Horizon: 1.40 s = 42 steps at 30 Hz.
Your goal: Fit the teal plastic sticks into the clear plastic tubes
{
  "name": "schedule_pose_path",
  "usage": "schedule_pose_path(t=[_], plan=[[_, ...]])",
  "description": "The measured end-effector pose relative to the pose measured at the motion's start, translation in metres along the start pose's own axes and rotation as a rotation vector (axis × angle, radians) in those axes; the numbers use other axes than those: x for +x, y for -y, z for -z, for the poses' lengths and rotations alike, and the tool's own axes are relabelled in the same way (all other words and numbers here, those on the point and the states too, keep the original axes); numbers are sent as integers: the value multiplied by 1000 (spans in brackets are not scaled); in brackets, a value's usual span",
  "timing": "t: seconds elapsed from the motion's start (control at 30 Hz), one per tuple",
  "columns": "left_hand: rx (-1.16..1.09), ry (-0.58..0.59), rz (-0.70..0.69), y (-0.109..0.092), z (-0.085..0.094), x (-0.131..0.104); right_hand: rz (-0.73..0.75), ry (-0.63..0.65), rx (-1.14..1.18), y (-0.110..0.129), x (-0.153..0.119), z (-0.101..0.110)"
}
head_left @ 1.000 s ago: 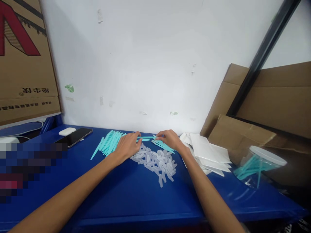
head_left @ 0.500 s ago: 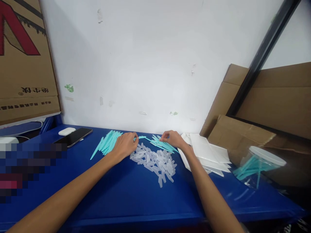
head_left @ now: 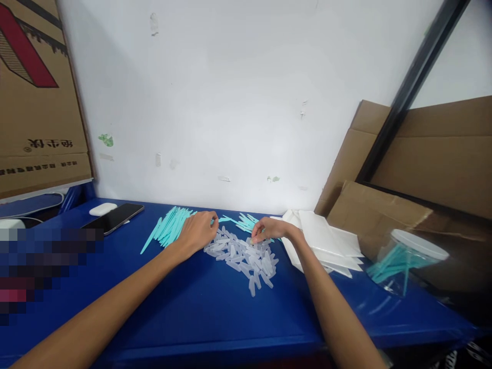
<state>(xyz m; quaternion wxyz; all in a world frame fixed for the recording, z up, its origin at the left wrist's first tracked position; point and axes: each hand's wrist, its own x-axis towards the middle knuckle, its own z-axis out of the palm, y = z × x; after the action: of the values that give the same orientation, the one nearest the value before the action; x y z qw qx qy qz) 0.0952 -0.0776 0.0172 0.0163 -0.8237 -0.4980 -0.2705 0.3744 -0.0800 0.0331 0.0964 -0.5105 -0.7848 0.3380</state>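
Observation:
My left hand [head_left: 200, 228] is closed, with a teal plastic stick [head_left: 212, 221] showing at its curled fingertips. Beside and partly behind it lies a thick bundle of teal sticks [head_left: 169, 228]. My right hand [head_left: 269, 228] pinches a small translucent plastic cap at the upper edge of a heap of translucent caps [head_left: 246, 259]; the fingers largely cover the piece. Beyond that hand, a smaller group of teal sticks [head_left: 245, 222] lies near the wall, partly hidden by the hand.
White flat bags [head_left: 330, 238] are stacked right of the heap. A clear tub with a white lid [head_left: 421, 246] holds more teal sticks on its side. A phone [head_left: 114, 219] and a white case [head_left: 103, 209] lie at left. Cardboard [head_left: 380, 207] leans behind the right side.
My right hand has come down and toward me, from the smaller group of teal sticks to the translucent caps. My left hand stays nearly in place. The view has shifted slightly.

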Motion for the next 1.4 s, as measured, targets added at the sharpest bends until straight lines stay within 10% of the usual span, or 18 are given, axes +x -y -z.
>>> schedule_pose_path(t=[0.4,1.4], plan=[[-104,-35,-160,-10,3,-3,210,-533,421,37,4,-11],[-191,-80,-162,-11,4,-4,260,-525,411,33,5,-12]])
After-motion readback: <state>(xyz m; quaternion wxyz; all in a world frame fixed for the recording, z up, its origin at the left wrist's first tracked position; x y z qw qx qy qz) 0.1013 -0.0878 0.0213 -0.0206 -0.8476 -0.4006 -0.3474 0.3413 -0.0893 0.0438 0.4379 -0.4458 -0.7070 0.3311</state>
